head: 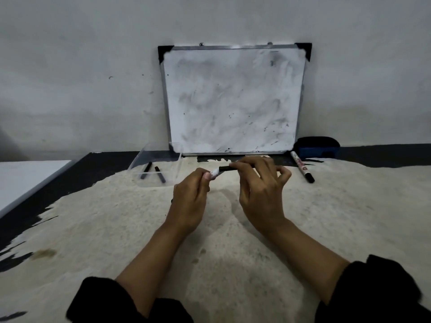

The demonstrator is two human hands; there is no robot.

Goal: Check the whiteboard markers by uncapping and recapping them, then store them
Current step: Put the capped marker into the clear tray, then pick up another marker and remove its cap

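Observation:
Both hands hold one whiteboard marker (220,170) level above the worn table. My left hand (190,201) grips its white barrel. My right hand (261,192) pinches the black cap end; cap and barrel look joined. A clear plastic box (156,167) stands to the left behind the hands, with two markers (154,172) lying inside. Another marker (302,166), white with a black cap, lies on the table to the right.
A smudged whiteboard (233,99) leans on the wall behind the hands. A dark blue eraser (317,147) sits at its right foot. A white board or panel (25,180) lies at the left edge. The table surface (210,248) is pale and scuffed.

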